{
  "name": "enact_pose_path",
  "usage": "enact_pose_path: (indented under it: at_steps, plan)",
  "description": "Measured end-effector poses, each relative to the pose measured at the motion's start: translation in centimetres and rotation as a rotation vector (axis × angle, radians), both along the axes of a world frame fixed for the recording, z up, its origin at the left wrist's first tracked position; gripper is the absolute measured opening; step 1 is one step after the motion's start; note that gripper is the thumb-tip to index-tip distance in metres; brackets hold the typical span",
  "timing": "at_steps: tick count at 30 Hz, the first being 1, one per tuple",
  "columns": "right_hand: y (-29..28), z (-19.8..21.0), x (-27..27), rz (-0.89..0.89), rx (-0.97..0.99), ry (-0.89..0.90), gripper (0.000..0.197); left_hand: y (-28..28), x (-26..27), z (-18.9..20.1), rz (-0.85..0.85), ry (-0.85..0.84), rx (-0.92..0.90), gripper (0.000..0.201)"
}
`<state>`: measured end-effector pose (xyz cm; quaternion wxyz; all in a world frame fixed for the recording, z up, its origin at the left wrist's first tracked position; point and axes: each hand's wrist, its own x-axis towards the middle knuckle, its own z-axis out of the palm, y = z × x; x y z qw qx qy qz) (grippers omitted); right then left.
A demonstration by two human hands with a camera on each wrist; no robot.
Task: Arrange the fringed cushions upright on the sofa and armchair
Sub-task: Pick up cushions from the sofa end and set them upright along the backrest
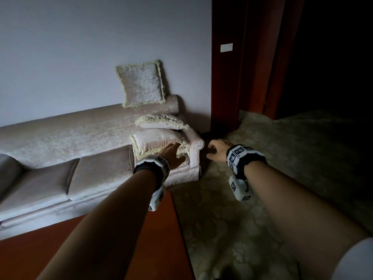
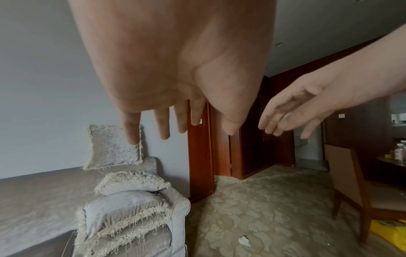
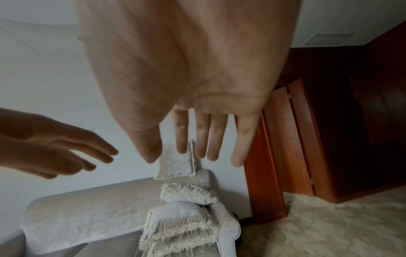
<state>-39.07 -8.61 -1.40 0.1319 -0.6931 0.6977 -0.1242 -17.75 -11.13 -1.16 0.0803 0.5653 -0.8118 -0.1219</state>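
Observation:
Several beige fringed cushions crowd the right end of the pale sofa [image 1: 60, 138]. One cushion [image 1: 141, 83] stands upright on the sofa back, leaning on the wall. A second cushion [image 1: 161, 122] lies flat on the armrest. Below it, stacked cushions [image 1: 157, 142] lie on the seat against the armrest. My left hand [image 1: 177, 151] reaches over the stack with straight fingers and holds nothing. My right hand [image 1: 212, 151] hovers just right of the armrest, relaxed and empty. In the wrist views the stack [image 2: 123, 213] [image 3: 175, 220] sits below both hands, apart from them.
A dark wooden door frame [image 1: 224, 77] stands right of the sofa. Patterned carpet [image 1: 242, 209] covers the floor on the right, with a paper scrap [image 2: 243, 240] on it. A reddish wooden surface [image 1: 141, 239] lies below my left arm. A wooden chair [image 2: 351, 182] stands further right.

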Motion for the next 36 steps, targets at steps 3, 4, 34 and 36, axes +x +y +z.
enact_pose_path:
  at_steps: [3,4,34,36]
  plan:
    - [-4.6,-0.6,-1.6,-0.002,0.026,0.01,0.038,-4.1,-1.7,-0.9,0.014,0.001,0.022,0.064]
    - [-6.3,-0.8,-2.1,0.003,0.033,0.009,0.038,-5.8,-2.2,-1.2,0.022,0.002,0.032,0.063]
    - [-61.8,-2.7,-7.4,0.31,0.159,-0.019,0.023,-55.3,-4.7,-3.8,0.423,0.008,0.031,0.023]
    - [-65.6,-2.4,-6.7,0.351,0.161,-0.018,0.021,-58.6,-4.2,-3.5,0.448,0.006,0.008,0.023]
